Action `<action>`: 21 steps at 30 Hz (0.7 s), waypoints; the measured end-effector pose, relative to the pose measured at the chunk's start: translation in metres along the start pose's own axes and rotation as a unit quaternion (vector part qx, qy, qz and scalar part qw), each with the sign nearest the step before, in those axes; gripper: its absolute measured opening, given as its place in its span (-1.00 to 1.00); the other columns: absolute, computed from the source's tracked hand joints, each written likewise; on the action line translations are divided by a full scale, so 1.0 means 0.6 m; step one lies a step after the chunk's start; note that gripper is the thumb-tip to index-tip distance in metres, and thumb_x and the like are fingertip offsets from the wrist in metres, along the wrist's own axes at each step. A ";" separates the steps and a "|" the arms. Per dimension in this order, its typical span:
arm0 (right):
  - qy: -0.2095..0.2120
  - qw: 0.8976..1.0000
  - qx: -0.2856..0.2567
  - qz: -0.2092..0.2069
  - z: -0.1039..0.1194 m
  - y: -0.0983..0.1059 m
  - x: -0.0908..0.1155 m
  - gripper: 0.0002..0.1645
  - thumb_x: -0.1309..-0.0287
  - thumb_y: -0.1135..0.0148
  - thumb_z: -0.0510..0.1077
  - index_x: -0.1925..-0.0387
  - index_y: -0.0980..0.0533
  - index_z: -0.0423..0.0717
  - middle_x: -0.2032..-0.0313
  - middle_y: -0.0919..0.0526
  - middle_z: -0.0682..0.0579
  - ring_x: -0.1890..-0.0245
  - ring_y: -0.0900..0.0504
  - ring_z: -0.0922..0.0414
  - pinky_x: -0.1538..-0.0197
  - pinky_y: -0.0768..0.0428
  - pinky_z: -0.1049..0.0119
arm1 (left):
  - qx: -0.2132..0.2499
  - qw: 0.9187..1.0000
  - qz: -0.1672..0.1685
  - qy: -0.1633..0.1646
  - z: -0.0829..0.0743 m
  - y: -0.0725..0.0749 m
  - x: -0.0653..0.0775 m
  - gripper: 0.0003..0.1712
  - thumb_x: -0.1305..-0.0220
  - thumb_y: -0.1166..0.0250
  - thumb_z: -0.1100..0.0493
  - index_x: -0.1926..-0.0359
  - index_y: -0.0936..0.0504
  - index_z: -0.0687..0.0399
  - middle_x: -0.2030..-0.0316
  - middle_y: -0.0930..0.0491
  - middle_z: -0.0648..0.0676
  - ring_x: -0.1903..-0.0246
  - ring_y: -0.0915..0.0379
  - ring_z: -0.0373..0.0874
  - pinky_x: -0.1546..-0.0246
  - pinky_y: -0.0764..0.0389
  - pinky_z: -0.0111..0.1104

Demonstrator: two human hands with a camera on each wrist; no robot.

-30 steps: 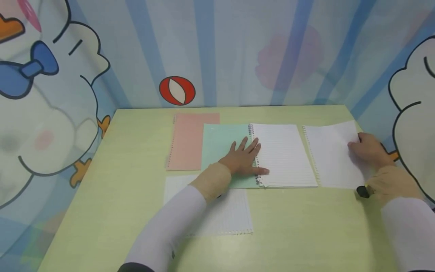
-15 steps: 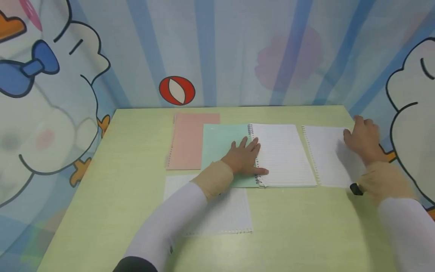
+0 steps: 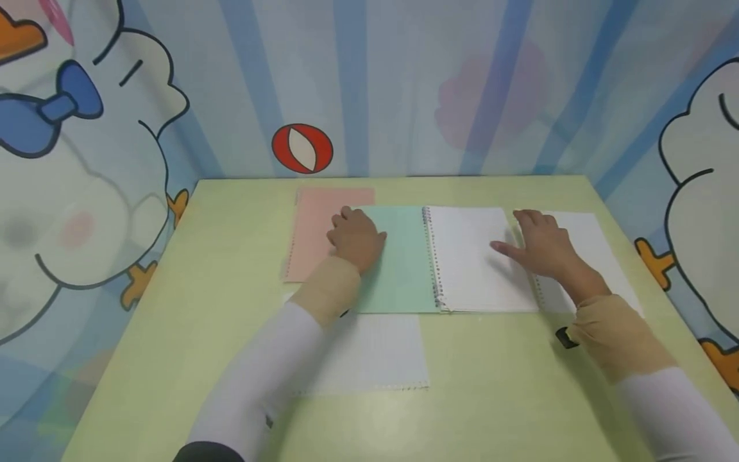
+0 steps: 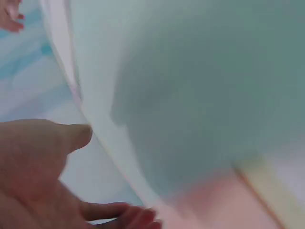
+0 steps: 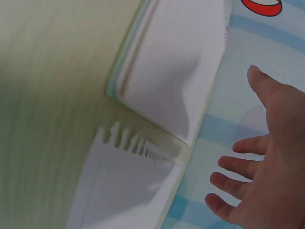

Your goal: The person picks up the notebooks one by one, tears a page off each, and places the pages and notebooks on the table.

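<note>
A spiral notebook lies spread on the table, its green cover (image 3: 404, 269) to the left and its white lined page (image 3: 470, 269) to the right of the coil. My left hand (image 3: 356, 239) is over the cover's left edge, fingers loosely bent; whether it touches the cover I cannot tell. Between the white page and a loose torn sheet (image 3: 594, 247) hovers my right hand (image 3: 545, 247), thumb and fingers spread, holding nothing. The right wrist view shows the sheet's ragged torn holes (image 5: 138, 145) beside the notebook's corner.
Partly under the green cover lies a pink spiral notebook (image 3: 314, 224). Another torn lined sheet (image 3: 387, 353) rests nearer the front, partly hidden by the left arm. The pale green table (image 3: 491, 391) meets a cartoon-printed wall (image 3: 392, 96) at the back and sides.
My right hand has let go of the right-hand sheet's far side and moved left above its torn edge. My left hand has left the coil and shifted left to the cover's edge.
</note>
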State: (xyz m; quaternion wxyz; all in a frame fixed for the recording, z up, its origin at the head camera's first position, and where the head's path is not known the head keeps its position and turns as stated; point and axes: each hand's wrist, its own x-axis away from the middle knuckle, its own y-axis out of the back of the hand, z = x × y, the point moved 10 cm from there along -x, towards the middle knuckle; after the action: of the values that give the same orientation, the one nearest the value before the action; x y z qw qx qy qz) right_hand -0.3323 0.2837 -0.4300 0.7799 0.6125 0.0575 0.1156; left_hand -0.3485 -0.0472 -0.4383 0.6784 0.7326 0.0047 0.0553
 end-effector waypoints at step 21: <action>-0.034 0.989 0.066 0.127 0.008 -0.079 0.004 0.43 -0.21 -0.01 0.62 -0.44 -0.03 -0.62 -0.50 0.11 -0.54 -0.46 0.19 -0.50 -0.33 -0.05 -0.56 | 0.051 0.993 0.066 0.079 0.061 -0.024 -0.001 0.02 -0.06 -0.36 -0.53 -0.05 -0.50 0.35 0.20 -0.54 0.19 0.27 -0.54 0.02 0.30 -0.68 -0.17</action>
State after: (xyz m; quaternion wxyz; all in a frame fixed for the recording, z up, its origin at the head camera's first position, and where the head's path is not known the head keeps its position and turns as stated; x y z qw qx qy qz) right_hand -0.3237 0.2689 -0.4747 0.7182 0.6685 -0.0395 0.1892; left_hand -0.3452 -0.0823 -0.4556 0.6328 0.7580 0.0129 0.1577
